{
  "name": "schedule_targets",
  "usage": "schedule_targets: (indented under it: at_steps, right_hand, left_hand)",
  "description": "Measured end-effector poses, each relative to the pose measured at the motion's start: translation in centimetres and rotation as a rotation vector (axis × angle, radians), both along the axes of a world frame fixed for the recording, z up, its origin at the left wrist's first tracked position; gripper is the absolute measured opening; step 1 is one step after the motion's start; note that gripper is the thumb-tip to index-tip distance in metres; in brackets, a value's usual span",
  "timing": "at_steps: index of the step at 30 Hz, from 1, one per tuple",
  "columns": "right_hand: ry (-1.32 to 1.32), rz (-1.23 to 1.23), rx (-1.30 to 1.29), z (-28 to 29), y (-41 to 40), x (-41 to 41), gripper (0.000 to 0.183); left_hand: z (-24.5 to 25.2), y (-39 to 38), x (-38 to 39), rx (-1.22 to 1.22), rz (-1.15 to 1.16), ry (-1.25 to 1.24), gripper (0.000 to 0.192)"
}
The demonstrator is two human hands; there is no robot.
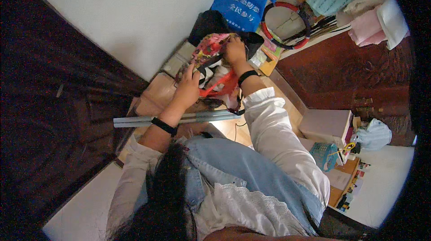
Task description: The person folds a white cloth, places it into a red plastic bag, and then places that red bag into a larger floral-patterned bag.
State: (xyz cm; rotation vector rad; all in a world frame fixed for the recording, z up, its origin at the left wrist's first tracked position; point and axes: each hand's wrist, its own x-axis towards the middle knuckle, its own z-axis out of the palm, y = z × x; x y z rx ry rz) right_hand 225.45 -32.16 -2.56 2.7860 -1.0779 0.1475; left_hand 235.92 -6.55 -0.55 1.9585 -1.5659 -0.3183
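A floral fabric bag [208, 49], pink, red and yellow on a dark ground, lies in front of me with its mouth open. My left hand [188, 88] grips its near left edge, the index finger extended along the cloth. The fingers of my right hand [235, 50] are curled over its far right edge. Between my hands, a red plastic bag [222, 84] and crumpled white and black items [215, 72] show in the opening. What lies deeper is hidden.
Behind the floral bag are a black bag [209, 27], a blue tote bag [237, 3] with writing and a red-and-black ring [265, 27]. Two pale tubes [134, 121] pass beneath my left forearm. A white box [323, 124] and blue basket [324, 156] stand at right.
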Motion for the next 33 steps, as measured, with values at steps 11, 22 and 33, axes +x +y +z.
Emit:
schedule_targets:
  at_steps: [11,22,33]
  right_hand:
    - [-0.532,0.188,0.678,2.3,2.3,-0.3,0.061]
    - [0.000,0.478,1.097,5.3,4.1,-2.6,0.056]
    - [-0.110,0.290,0.387,5.6,8.4,-3.8,0.068]
  left_hand:
    - [3.2,2.6,-1.1,-0.155,-0.242,-0.205,0.041]
    - [4.1,-1.7,-0.9,-0.126,-0.037,-0.305,0.012]
    - [3.4,-1.4,0.7,-0.180,0.138,-0.269,0.041]
